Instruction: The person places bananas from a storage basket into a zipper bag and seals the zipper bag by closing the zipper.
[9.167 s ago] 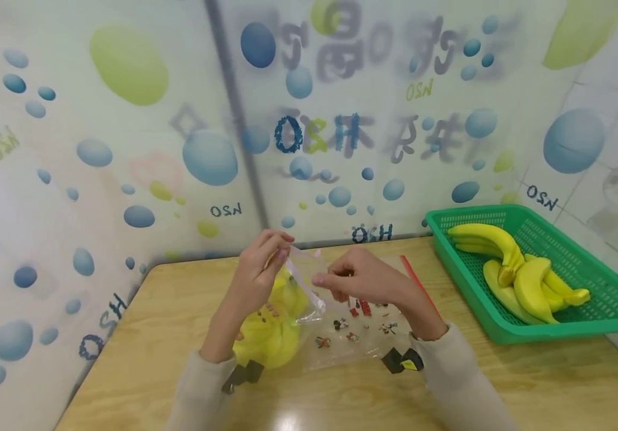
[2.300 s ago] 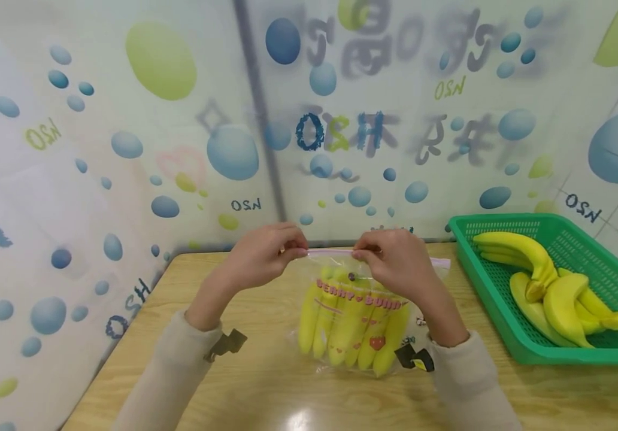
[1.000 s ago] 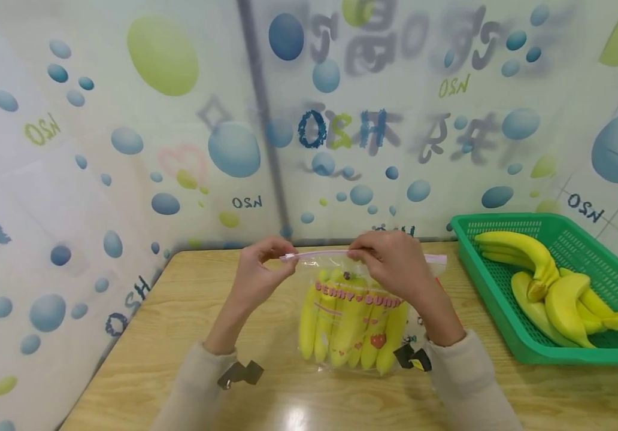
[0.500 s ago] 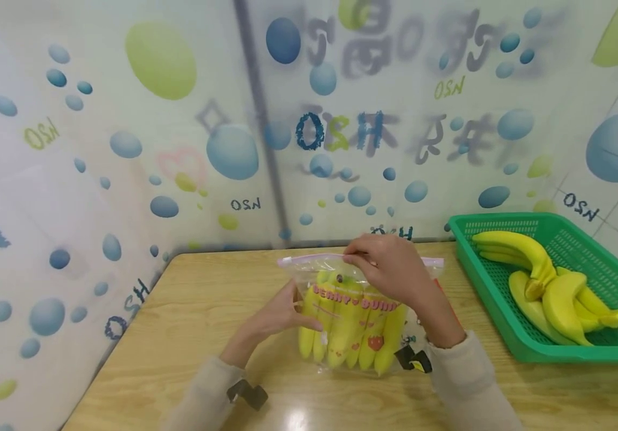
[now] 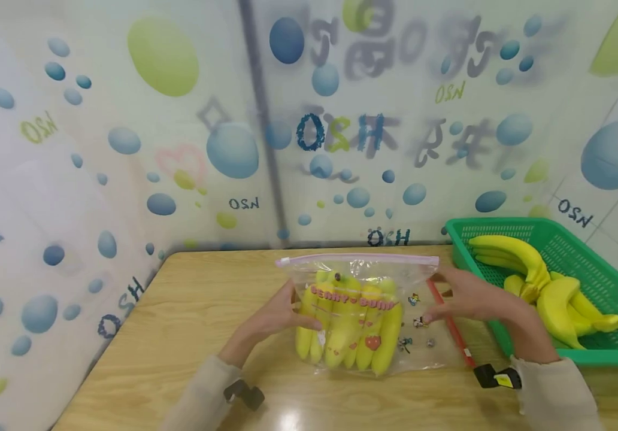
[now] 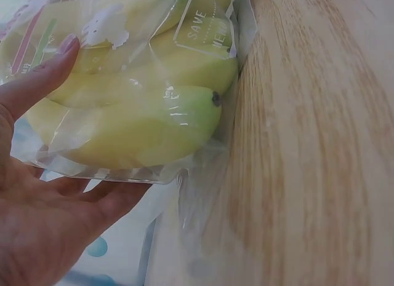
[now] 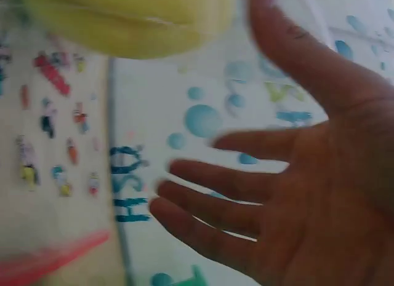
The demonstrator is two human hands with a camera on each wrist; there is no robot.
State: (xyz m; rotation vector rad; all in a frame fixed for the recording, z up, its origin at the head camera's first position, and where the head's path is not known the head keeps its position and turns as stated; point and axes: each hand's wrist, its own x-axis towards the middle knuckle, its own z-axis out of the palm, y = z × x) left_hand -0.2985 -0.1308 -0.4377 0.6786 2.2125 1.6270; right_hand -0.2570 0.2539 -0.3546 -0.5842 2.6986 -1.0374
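A clear zip bag with a pink slider top stands on the table, filled with a bunch of yellow bananas. "Berry Bunn" lettering and a strawberry are printed on its front. My left hand holds the bag's left side, thumb across the front and fingers behind. My right hand is off the bag, to its right, fingers spread and thumb apart in the right wrist view. Beneath that hand lies a second clear bag with small cartoon prints and a red edge strip; the banana bag covers part of it.
A green plastic basket with more bananas stands at the right, close beside my right hand. Behind the wooden table hangs a white curtain with blue and green dots.
Since half a second ago, my right hand has let go of the pink zip and moved right. Just before, my left hand left the slider end and went down to the bag's side.
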